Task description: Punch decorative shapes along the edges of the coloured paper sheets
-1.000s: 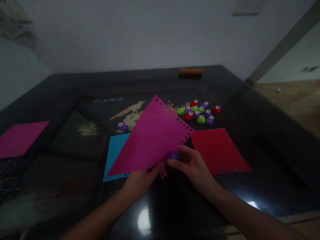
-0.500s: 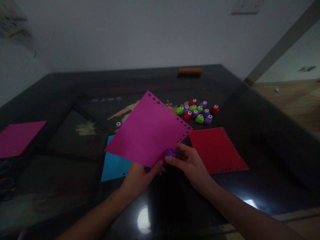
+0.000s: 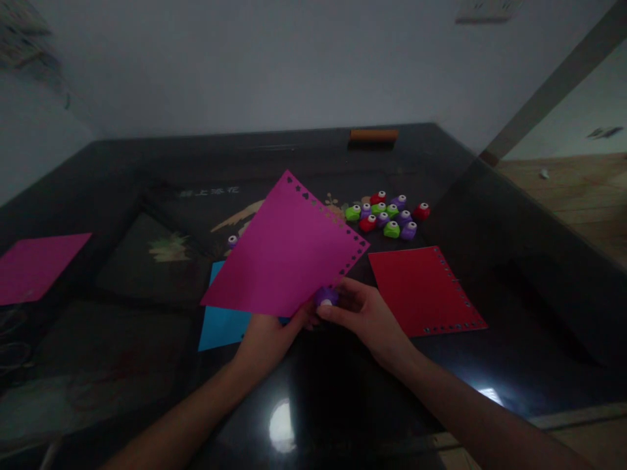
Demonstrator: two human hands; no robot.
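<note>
A magenta sheet of paper (image 3: 284, 251) is held up at a slant, with small shapes punched along its upper right and right edges. My left hand (image 3: 272, 336) grips its lower corner, the thumb in view and the other fingers mostly beneath the sheet. In my right hand (image 3: 365, 310) is a purple craft punch (image 3: 326, 297) with a white button under the thumb, set at the sheet's lower right edge. Under the sheet lies a blue sheet (image 3: 223, 326), partly hidden. To the right rests a red sheet (image 3: 421, 290) with punched edges.
Several green, red and purple punches (image 3: 392, 228) stand grouped behind the red sheet. One more purple punch (image 3: 232, 242) sits left of the raised sheet. Another magenta sheet (image 3: 44, 264) lies at far left. A brown roll (image 3: 373, 136) rests near the wall on the dark glossy table (image 3: 147, 346).
The magenta sheet has shifted slightly left and tilted a little. My right hand and the purple punch have moved slightly left, and the punch's white button now shows.
</note>
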